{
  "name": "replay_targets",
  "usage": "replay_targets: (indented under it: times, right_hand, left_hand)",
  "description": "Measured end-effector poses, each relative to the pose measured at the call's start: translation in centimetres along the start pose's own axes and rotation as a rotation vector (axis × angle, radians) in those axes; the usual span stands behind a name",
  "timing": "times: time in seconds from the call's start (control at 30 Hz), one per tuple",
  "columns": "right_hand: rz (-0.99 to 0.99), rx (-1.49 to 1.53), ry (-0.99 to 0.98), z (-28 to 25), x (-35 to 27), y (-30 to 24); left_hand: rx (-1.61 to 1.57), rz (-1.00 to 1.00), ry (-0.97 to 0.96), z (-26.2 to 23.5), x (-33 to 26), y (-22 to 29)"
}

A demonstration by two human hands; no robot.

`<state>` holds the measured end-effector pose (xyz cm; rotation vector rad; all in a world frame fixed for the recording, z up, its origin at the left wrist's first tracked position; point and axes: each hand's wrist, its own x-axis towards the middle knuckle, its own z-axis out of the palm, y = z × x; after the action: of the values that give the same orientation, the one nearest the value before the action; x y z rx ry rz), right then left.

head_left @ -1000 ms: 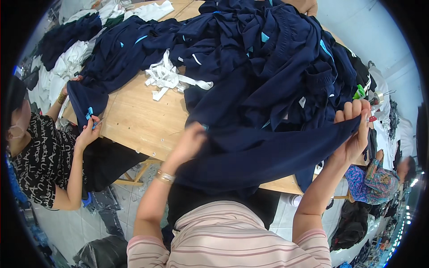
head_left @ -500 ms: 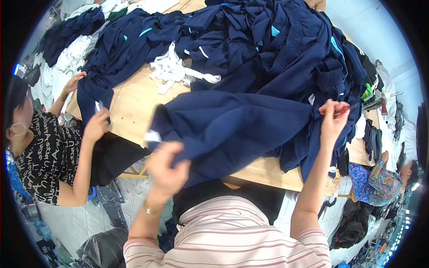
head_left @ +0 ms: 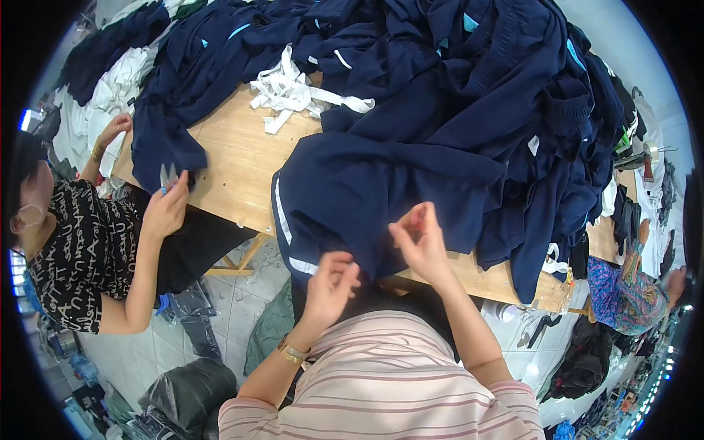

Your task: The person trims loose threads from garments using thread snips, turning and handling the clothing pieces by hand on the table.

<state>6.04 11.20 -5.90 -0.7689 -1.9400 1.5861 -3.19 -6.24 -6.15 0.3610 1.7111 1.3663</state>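
A navy garment piece lies spread over the table's near edge in front of me, with a white strip along its left border. Above its lower edge my left hand hovers with loosely curled fingers apart, nothing visible in them. My right hand is closed over the cloth's near middle. A small red-handled tool, mostly hidden by the fingers, is in it; its kind is not clear. Beyond the piece rises a large heap of navy garments with light-blue details.
Tangled white strips lie on the wooden table. At the left a person's hand holds metal-bladed snips beside navy cloth. Another person in a patterned top is at the far right. Dark bags lie on the floor.
The lifted garment has come down flat onto the table edge. My right hand has moved left and nearer; my left hand has moved right and slightly down, off the cloth's left end.
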Motion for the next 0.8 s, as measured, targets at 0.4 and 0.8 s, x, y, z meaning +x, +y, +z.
replay_targets:
  times: [0.4, 0.8]
  right_hand:
    - [0.024, 0.064, -0.001, 3.2, -1.1, 0.6]
    - [-0.344, -0.181, 0.192, 2.8, -1.2, -1.2]
  left_hand:
    - [-0.788, -0.149, 0.337, 1.4, 3.9, 2.6]
    - [-0.722, -0.091, -0.253, 2.0, 2.8, 6.4]
